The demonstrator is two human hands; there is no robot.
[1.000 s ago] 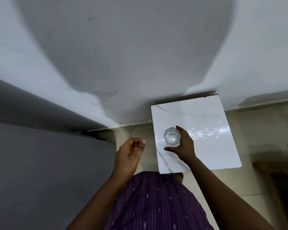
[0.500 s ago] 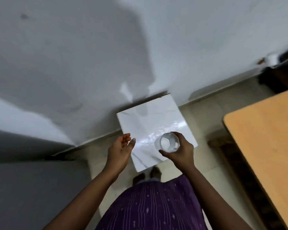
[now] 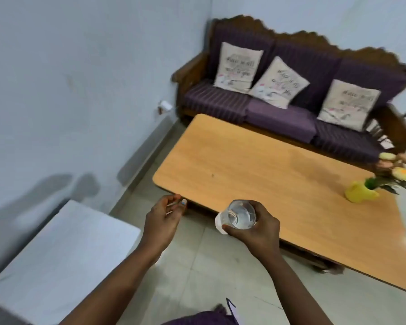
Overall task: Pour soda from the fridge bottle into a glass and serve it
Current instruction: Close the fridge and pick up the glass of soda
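My right hand (image 3: 256, 231) grips a clear drinking glass (image 3: 240, 214) with clear liquid in it, held upright in the air over the near edge of the wooden coffee table (image 3: 256, 165). My left hand (image 3: 164, 216) hangs beside it at the table's near left corner, fingers loosely curled and holding nothing. No bottle or fridge is in view.
A white marble-top stand (image 3: 63, 252) sits at lower left by the wall. A yellow vase with flowers (image 3: 361, 192) stands on the table's right end. Behind the table is a purple sofa (image 3: 279, 113) with three cushions. Tiled floor (image 3: 209, 273) lies underfoot.
My right hand lifted the glass off the white stand and carried it right to the wooden table's edge. My view swung right; the sofa and vase came into sight.
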